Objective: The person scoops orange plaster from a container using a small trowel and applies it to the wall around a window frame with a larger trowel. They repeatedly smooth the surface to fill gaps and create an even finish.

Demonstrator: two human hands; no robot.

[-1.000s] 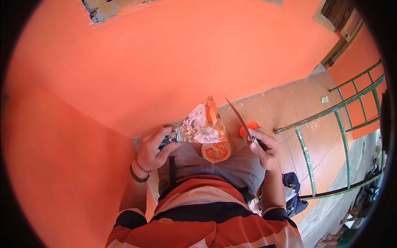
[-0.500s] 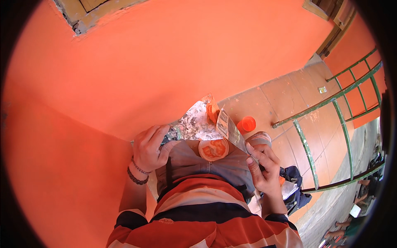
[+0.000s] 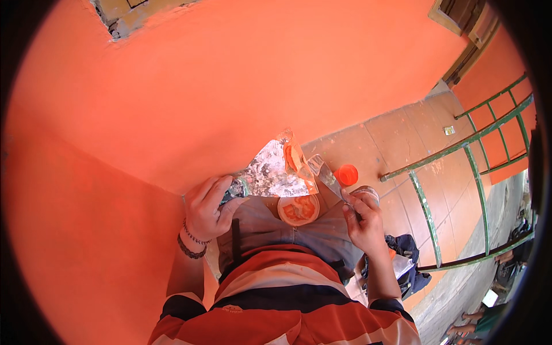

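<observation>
My left hand (image 3: 207, 208) is closed around the dark handle of a wide putty knife (image 3: 267, 175). Its blade is stained and speckled, and a lump of orange putty (image 3: 290, 157) clings along its far edge. In my right hand (image 3: 366, 219), the fingers pinch a narrower putty knife (image 3: 330, 179), whose smeared tip is close beside the wide blade's edge; whether they touch, I cannot tell. Below the two blades, between my legs, is a round tub (image 3: 298, 225) with orange putty inside. The wide blade hangs just above the tub's far rim.
A bright orange cup or lid (image 3: 346, 173) sits on the tiled floor (image 3: 397, 132) beyond my right hand. An orange wall (image 3: 241, 75) rises in front and to the left. Right of me lie a green metal ladder (image 3: 454, 150) and a dark bag (image 3: 407, 253). People show at the far right edge.
My right hand has drawn the narrower putty knife to the right and turned it, so less of its blade overlaps the wide one. The left hand has barely moved.
</observation>
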